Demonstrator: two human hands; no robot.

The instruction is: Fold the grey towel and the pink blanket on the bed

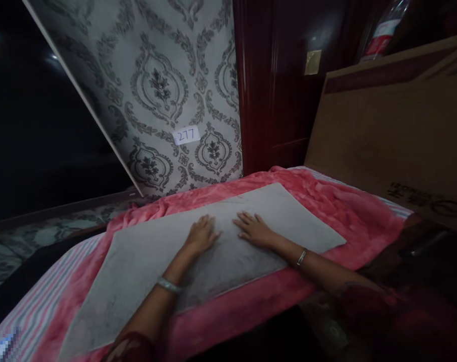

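A large grey-white sheet (145,261), flat and four-cornered, lies spread over a pink plush blanket (236,306). My left hand (202,234) rests palm down near the middle of the sheet, its fingers spread and a bangle on the wrist. To its right, my right hand (254,229) also lies flat on the sheet with the fingers apart; a thin silver bracelet circles that wrist. Neither hand grips anything. Faint creases and smudges show on the sheet, but its material I cannot make out.
Under the blanket is a striped cloth (55,286). A big cardboard box (382,125) stands at the right, with a bottle (384,35) behind its top edge. Behind are a patterned wall (160,90) bearing a "277" label (186,135) and a dark red door (277,90). A black screen (43,125) fills the left.
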